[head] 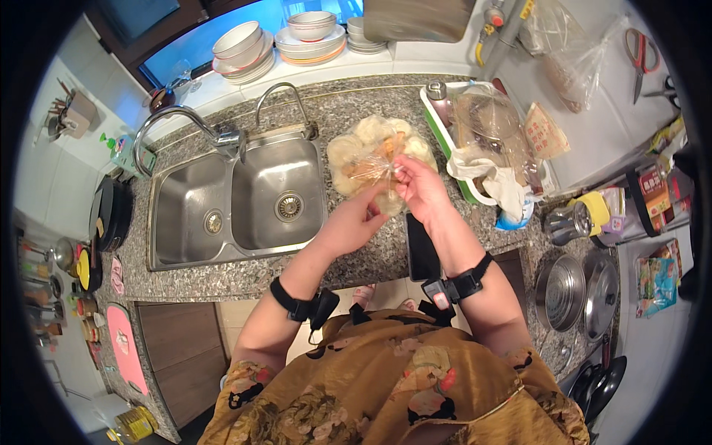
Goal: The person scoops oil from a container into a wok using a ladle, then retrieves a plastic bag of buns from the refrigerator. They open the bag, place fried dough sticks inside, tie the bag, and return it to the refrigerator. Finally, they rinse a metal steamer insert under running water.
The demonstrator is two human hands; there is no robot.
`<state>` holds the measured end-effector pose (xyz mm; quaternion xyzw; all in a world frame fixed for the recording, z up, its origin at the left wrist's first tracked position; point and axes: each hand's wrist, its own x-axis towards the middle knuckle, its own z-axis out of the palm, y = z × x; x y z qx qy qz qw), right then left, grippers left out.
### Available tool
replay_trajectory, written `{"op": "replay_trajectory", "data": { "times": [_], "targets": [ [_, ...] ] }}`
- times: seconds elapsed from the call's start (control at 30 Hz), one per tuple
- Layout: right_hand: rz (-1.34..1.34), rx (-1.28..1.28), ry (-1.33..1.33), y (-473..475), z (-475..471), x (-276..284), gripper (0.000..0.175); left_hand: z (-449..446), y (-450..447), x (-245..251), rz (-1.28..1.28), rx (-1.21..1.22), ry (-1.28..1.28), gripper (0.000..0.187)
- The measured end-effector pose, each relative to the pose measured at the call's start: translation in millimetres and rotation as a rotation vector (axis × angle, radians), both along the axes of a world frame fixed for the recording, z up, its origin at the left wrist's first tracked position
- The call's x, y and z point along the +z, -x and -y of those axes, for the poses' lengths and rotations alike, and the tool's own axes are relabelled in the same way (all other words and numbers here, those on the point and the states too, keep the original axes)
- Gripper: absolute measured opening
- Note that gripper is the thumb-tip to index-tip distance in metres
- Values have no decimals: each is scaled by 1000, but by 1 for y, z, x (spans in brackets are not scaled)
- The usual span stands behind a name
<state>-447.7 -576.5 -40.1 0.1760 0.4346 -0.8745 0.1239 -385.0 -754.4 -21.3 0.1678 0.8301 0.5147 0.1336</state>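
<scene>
A clear plastic bag [370, 130] of pale round buns, with some orange-brown pieces among them, lies on the granite counter to the right of the sink. Its gathered, twisted neck is pinched between the thumb and fingers of my right hand [420, 186]. From the lower left, my left hand [353, 219] grips the same bag's plastic just below the gather; its fingertips are partly hidden by film. A dark smartphone [421, 247] lies at the counter's front edge, beneath my right wrist.
A double steel sink [278, 167] with a curved faucet [178, 114] is on the left. To the right stands a white-and-green tray [445, 130] holding a bottle [438, 103], a mesh strainer [489, 114] and a cloth [495, 175]. Stacked bowls [239, 41] line the windowsill.
</scene>
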Motion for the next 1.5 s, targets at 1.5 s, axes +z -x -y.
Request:
{"op": "replay_trajectory", "data": {
  "times": [1.5],
  "targets": [
    [-231,975,252,-383,107,156,23,218,-837,-15,-148,2151,-405,30]
  ]
}}
